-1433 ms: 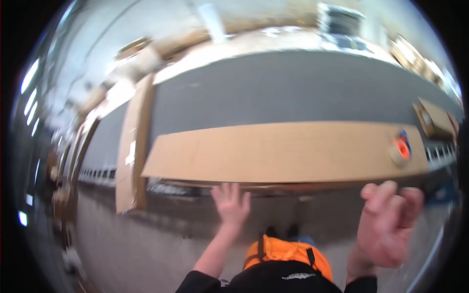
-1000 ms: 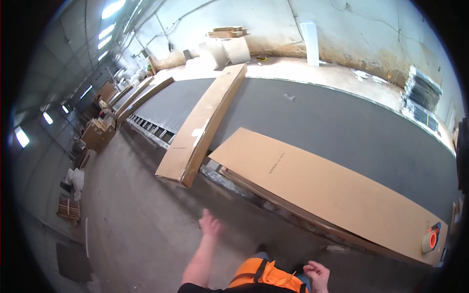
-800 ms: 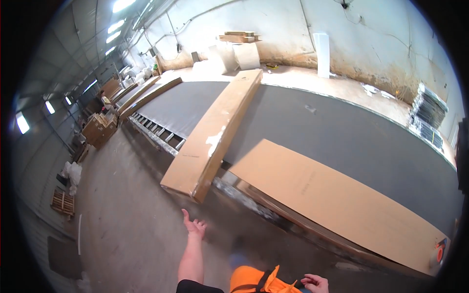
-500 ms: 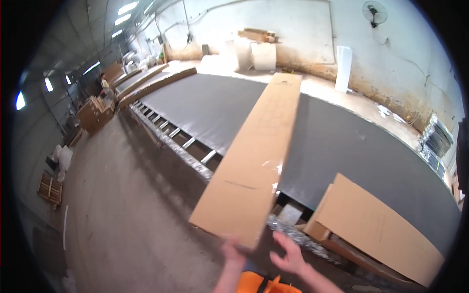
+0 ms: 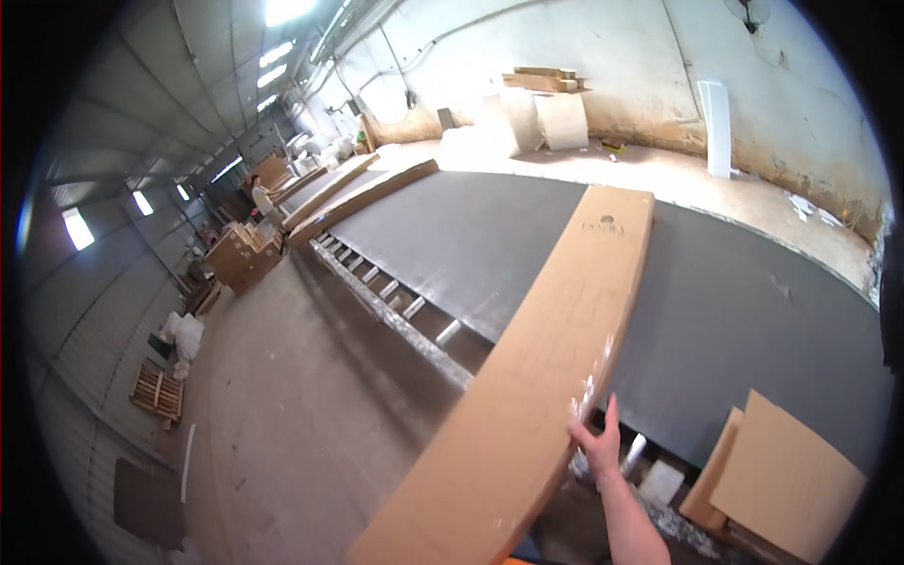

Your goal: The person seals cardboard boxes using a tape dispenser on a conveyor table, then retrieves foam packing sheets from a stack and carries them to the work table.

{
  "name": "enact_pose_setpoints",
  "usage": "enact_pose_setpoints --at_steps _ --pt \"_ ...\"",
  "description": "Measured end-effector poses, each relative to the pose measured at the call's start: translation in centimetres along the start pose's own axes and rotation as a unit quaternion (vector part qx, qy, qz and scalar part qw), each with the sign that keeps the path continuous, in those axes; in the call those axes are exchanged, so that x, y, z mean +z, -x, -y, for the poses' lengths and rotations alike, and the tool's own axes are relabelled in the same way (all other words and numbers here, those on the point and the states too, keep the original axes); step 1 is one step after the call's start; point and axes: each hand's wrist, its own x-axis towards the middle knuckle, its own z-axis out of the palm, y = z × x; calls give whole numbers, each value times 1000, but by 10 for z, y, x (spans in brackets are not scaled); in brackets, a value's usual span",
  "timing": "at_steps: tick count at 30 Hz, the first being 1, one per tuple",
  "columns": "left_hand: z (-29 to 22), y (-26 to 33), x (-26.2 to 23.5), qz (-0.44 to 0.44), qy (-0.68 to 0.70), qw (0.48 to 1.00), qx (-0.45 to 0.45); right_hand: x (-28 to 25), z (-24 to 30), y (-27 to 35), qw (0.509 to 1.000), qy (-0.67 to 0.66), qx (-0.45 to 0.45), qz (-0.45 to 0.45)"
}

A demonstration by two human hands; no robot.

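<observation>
A long, flat brown cardboard box [image 5: 527, 367] lies across the dark belt [image 5: 424, 245] and juts over its near side. Its near end runs out of the picture at the lower edge. My right hand [image 5: 600, 444] is at the box's right side edge, thumb against the cardboard beside some shiny clear tape [image 5: 586, 394]. The other fingers are stretched upward, apart from the thumb. My left hand is out of view.
Metal rollers [image 5: 412, 307] show along the belt's near side. Folded cardboard [image 5: 786, 476] stands at the lower right. Stacked boxes [image 5: 243, 254] and a person [image 5: 264, 198] are at the far left. A wooden pallet [image 5: 157, 392] lies on the floor [image 5: 292, 405].
The long box has come nearer to me, its near end now past the lower edge. My right hand has reached forward to its side. My left hand has left the picture.
</observation>
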Motion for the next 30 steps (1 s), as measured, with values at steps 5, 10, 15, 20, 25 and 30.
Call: enact_pose_setpoints --at_steps 5,10,15,20,25,30 --pt "-29 -93 2 -211 -17 977 13 98 -30 31 991 -110 -25 -69" --pt "-101 -262 43 -261 9 964 47 218 31 6 960 -265 -38 -78" --pt "-214 -426 96 -259 -15 960 105 428 -11 -186 993 68 -27 -95" --pt "-331 -564 191 -142 -36 951 273 665 48 -341 889 -69 -97 442" --pt "-325 -475 423 70 -155 872 459 533 196 -143 743 -71 -617 249" --pt "-217 -241 537 430 -207 758 444 319 88 -37 929 180 -307 100"
